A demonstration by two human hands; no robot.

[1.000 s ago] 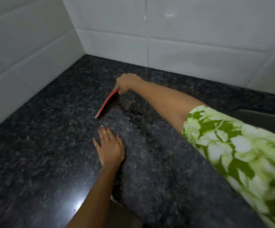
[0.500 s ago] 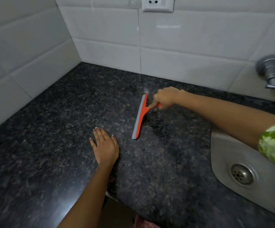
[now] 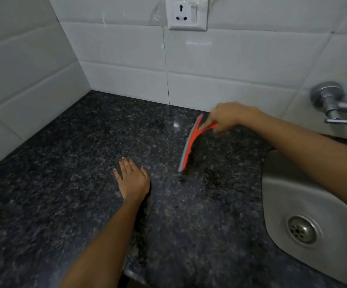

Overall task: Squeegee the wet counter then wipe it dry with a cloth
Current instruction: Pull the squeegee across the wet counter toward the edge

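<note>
- Squeegee (image 3: 190,142): orange body with a grey blade strip, lay with its blade edge down on the dark speckled counter (image 3: 64,183), running from near the back wall toward the front, slightly curved in this wide-angle view. It sat between the left hand and the sink.
- Right hand (image 3: 228,116): fingers curled round the squeegee's short orange handle at the far end, near the tiled wall (image 3: 220,65); forearm reached in from the right, passing over the sink rim.
- Left hand (image 3: 132,177): lay flat, palm down, on the counter, fingers straight and together, holding nothing; it was left of the blade's near end, apart from it.
- Counter surface right of the blade looked darker than the surface to its left; whether that was water could not be told.
- Sink (image 3: 334,221): steel basin with round drain (image 3: 302,229), set into the counter at the right.
- Tap (image 3: 332,102): metal, mounted on the wall above the sink.
- Socket (image 3: 187,14): white, on the back wall above the counter.
</note>
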